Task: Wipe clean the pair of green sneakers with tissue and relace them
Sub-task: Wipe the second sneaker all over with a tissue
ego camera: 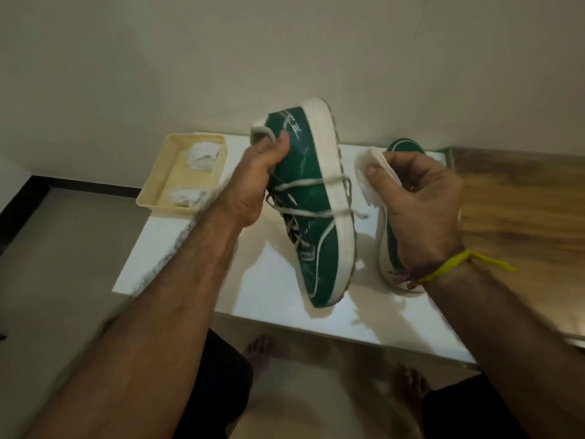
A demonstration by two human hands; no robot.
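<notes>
My left hand (253, 182) grips a green sneaker (311, 210) by its heel collar and holds it on its side above the white table (269, 280), white sole turned to the right. Loose white laces (313, 198) wrap across its side and sole. My right hand (418, 201) pinches a folded white tissue (368, 172) just right of the sole, a small gap between them. The second green sneaker (391, 248) lies on the table behind my right hand, mostly hidden by it.
A cream plastic tray (152, 191) with crumpled used tissues (202, 155) sits at the table's far left corner. A wooden surface (522, 201) adjoins the table on the right. A beige wall stands close behind. My bare feet show below the table's near edge.
</notes>
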